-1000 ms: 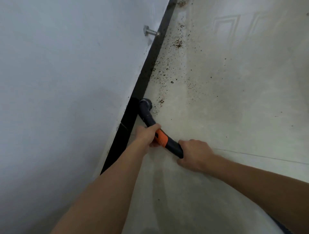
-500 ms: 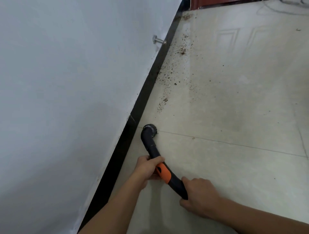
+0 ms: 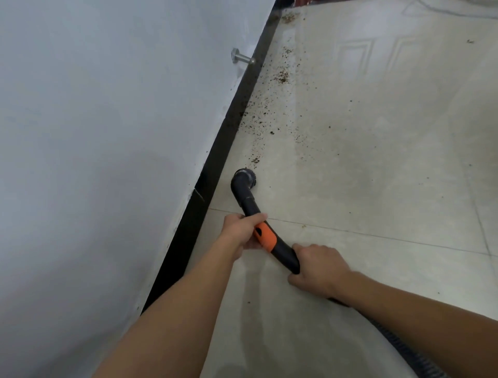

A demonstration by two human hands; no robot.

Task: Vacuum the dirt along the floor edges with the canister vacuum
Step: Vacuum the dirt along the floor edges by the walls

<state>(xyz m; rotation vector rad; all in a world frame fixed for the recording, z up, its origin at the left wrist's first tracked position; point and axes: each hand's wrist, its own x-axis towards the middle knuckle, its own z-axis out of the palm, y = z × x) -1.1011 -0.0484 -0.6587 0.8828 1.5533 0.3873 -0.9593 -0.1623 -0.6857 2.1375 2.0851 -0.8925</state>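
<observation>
A curved black vacuum handle tube with an orange band (image 3: 265,237) lies low over the pale tiled floor. Its round black nozzle (image 3: 244,179) sits on the floor next to the black baseboard (image 3: 215,162). My left hand (image 3: 244,229) grips the tube just ahead of the orange band. My right hand (image 3: 318,265) grips the tube behind the band. Brown dirt crumbs (image 3: 281,77) are scattered along the floor edge beyond the nozzle, the nearest clump (image 3: 255,160) just ahead of it. The ribbed hose (image 3: 404,350) runs back under my right forearm.
A white wall (image 3: 107,162) fills the left side. A metal door stop (image 3: 241,58) sticks out of the wall above the baseboard, further along. A dark doorway edge (image 3: 299,3) shows at the top. The canister is out of view.
The nozzle has moved forward along the baseboard again, past the tile joint toward the dirt, after having been drawn back half a second ago. Both hands keep their grip.
</observation>
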